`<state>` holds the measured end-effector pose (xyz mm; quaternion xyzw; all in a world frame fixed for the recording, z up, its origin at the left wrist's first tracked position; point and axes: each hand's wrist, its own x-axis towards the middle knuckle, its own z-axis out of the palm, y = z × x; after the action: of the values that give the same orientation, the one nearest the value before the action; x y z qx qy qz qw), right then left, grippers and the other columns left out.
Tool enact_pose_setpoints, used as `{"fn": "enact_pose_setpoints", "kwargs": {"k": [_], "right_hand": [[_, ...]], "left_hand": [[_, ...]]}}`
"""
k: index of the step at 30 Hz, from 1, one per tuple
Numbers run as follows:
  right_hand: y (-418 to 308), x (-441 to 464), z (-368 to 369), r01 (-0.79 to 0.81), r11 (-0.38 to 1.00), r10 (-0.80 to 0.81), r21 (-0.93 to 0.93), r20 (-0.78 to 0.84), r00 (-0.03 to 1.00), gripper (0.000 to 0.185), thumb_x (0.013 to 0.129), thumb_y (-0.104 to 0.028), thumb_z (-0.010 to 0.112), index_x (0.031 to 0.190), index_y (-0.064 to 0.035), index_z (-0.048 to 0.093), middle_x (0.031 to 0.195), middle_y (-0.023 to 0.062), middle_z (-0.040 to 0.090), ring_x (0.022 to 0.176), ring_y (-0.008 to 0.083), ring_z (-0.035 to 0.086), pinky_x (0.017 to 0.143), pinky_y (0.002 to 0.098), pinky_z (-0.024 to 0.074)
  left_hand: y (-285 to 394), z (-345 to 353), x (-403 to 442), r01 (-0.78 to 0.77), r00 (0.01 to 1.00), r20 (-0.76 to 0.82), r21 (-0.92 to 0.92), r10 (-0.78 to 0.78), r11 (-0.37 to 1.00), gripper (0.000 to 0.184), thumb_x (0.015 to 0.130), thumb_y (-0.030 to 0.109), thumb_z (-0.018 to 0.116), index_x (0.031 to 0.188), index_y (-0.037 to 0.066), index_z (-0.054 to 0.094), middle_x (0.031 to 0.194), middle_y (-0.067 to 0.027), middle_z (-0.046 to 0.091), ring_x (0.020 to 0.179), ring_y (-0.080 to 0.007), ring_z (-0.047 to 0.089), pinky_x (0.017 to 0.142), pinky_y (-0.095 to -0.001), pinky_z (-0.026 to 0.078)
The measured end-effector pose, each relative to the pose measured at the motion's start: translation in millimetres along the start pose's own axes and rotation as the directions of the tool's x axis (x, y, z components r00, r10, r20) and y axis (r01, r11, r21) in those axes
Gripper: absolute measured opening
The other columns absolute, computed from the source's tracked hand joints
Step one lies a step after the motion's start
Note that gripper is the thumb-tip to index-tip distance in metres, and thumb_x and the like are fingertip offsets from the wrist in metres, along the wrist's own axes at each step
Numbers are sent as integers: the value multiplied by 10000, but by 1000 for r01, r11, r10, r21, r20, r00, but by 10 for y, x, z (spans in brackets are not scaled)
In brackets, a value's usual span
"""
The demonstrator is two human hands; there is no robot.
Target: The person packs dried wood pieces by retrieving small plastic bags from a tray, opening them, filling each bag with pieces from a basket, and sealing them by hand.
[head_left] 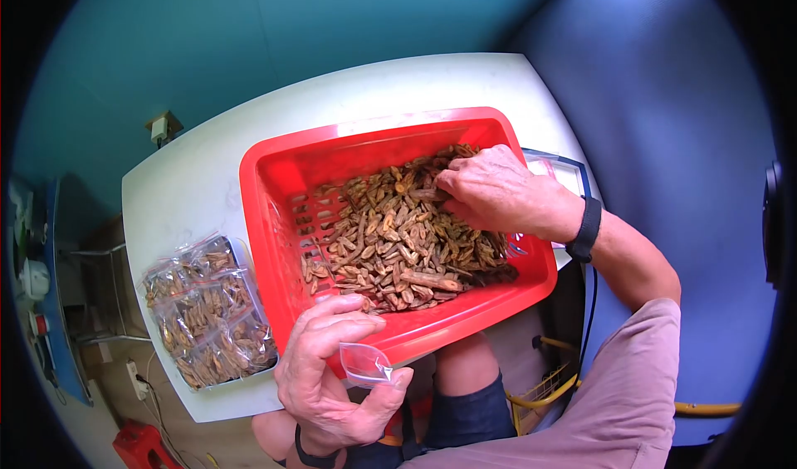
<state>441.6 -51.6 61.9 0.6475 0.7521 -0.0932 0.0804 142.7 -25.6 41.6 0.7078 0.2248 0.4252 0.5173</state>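
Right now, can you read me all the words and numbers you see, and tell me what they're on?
There are none I can read.
Red basket: no writing shows.
Small clear bag in the left hand: no words I can make out.
Filled bags: too small and shiny to tell.
Black wristband: no letters or numbers show.
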Motion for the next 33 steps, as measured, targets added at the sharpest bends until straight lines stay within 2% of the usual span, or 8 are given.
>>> {"fn": "enact_pose_setpoints", "kwargs": {"k": [8, 10, 12, 17, 19, 26, 27, 33], "right_hand": [[-134, -219, -223, -186, 949, 189, 254, 16, 982, 114, 899, -127, 566, 881, -15, 563, 687, 196, 590, 674, 419, 595, 631, 520, 441], [-172, -317, -345, -131, 944, 138, 303, -5, 990, 181, 978, -184, 541, 911, -18, 565, 677, 128, 613, 597, 320, 619, 590, 452, 472], [-340, -438, -511, -333, 408, 276, 850, 233, 933, 231, 1016, -239, 556, 969, -16, 592, 667, 46, 610, 543, 165, 599, 545, 344, 483], [-543, -621, -586, -194, 526, 232, 828, 79, 969, 241, 1003, -226, 611, 1022, 7, 668, 764, 59, 659, 595, 110, 603, 571, 273, 480], [-612, -634, -568, 170, 729, 74, 663, -323, 943, 171, 969, -147, 599, 980, 18, 640, 805, 108, 632, 687, 195, 626, 617, 332, 484], [-837, -744, -699, 231, 962, -157, 145, -400, 903, 154, 926, -140, 560, 898, 5, 516, 821, 137, 541, 736, 328, 584, 631, 430, 455], [-918, -698, -732, 66, 837, 100, 543, -271, 957, 163, 970, -149, 568, 954, 13, 577, 717, 124, 550, 643, 310, 601, 591, 414, 469], [-894, -644, -530, -17, 569, 243, 822, -148, 959, 176, 990, -111, 596, 1094, 19, 655, 643, 84, 608, 536, 143, 572, 531, 308, 471]], "left_hand": [[46, -15, 37, 19, 1000, 10, 24, -19, 1000, 442, 659, 196, 842, 1018, 22, 652, 927, -109, 695, 977, -352, 673, 896, -454, 524], [59, -18, 48, 25, 999, 31, 65, -27, 998, 418, 654, 162, 836, 1001, 22, 648, 917, -112, 682, 977, -347, 670, 883, -432, 530], [58, -24, 41, 23, 998, 53, 76, -27, 997, 425, 658, 130, 817, 1028, 22, 638, 915, -118, 685, 1025, -316, 655, 911, -417, 515], [71, -18, 59, -8, 997, 77, 119, -1, 993, 394, 668, 68, 800, 1020, 28, 628, 941, -123, 684, 1003, -262, 668, 892, -377, 524], [78, -7, 50, 13, 997, 75, 106, -21, 994, 390, 674, 73, 802, 1021, 29, 628, 963, -121, 680, 978, -262, 673, 868, -371, 532], [109, -29, 42, -35, 995, 98, 143, 21, 989, 380, 694, 101, 815, 1029, 39, 648, 1015, -140, 674, 915, -256, 679, 813, -347, 543], [117, -28, 41, -37, 996, 87, 122, 26, 992, 364, 688, 106, 815, 1004, 36, 648, 967, -134, 672, 903, -289, 669, 804, -372, 540], [115, -52, 45, -99, 993, 76, 71, 93, 993, 348, 679, 108, 817, 977, 40, 650, 919, -125, 667, 881, -314, 665, 794, -396, 537]]}}
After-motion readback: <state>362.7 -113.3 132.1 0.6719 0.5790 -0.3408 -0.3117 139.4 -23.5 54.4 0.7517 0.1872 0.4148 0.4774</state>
